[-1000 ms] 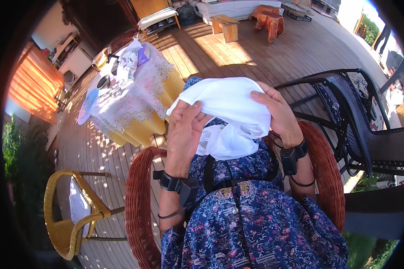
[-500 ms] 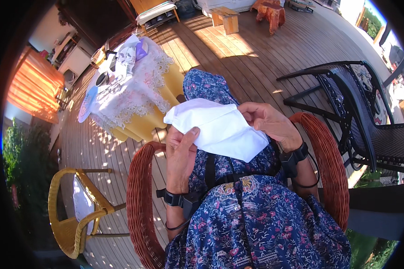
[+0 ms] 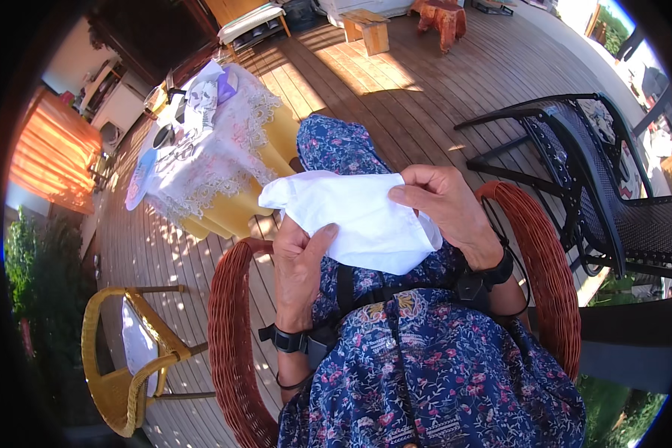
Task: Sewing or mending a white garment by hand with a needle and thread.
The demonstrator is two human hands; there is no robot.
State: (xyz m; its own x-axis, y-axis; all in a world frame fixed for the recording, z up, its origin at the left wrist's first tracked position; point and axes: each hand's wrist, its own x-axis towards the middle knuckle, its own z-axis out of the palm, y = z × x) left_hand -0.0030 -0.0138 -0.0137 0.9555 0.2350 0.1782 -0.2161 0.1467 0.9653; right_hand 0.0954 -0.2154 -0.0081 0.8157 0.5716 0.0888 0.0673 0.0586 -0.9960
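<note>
A white cloth (image 3: 355, 220) is folded into a flat piece and held over my lap, above my blue flowered dress (image 3: 425, 373). My left hand (image 3: 300, 272) grips its lower left edge, thumb on top. My right hand (image 3: 448, 205) pinches its upper right edge between thumb and fingers. Both wrists wear dark bands. I sit in a reddish-brown wicker chair (image 3: 231, 336).
A small table (image 3: 216, 157) with a lace cover over yellow cloth stands ahead on the left, with several items on top. A yellow wicker chair (image 3: 119, 358) is at the lower left, a black mesh chair (image 3: 612, 187) at the right. Wooden decking lies all around.
The cloth went from a loose bundle held high to a flat folded piece lowered over my lap. Both hands came down with it.
</note>
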